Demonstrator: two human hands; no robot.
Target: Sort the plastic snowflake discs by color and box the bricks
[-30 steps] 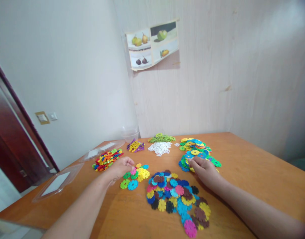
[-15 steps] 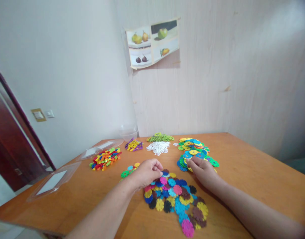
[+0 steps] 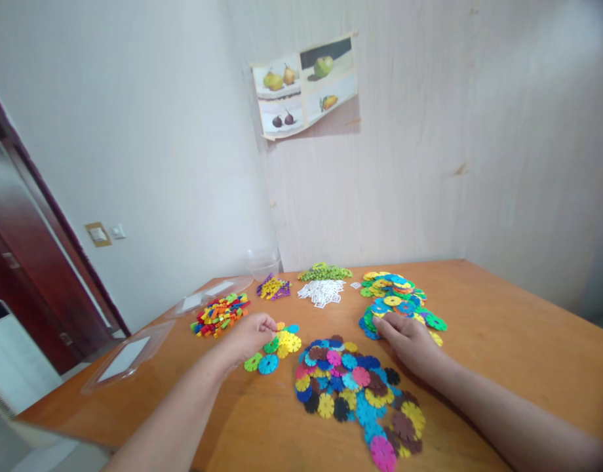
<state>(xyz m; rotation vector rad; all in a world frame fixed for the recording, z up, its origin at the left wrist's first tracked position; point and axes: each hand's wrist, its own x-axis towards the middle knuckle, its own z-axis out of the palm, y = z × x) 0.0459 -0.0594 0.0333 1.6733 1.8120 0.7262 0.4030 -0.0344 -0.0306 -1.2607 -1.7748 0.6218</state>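
A big heap of flat snowflake discs in many colours lies on the wooden table before me. My left hand rests over a small group of discs, fingers pinched on what looks like a green disc. My right hand lies curled at the near edge of another disc pile, its fingertips touching the discs; whether it holds one I cannot make out.
Farther back lie a heap of small bright sticks, a purple-yellow pile, white pieces and green pieces. Clear plastic lids and a clear tub sit left. A fruit picture hangs on the wall.
My left hand went from the small disc group to the big heap, then came back to the small group. My right hand stayed at the far pile.
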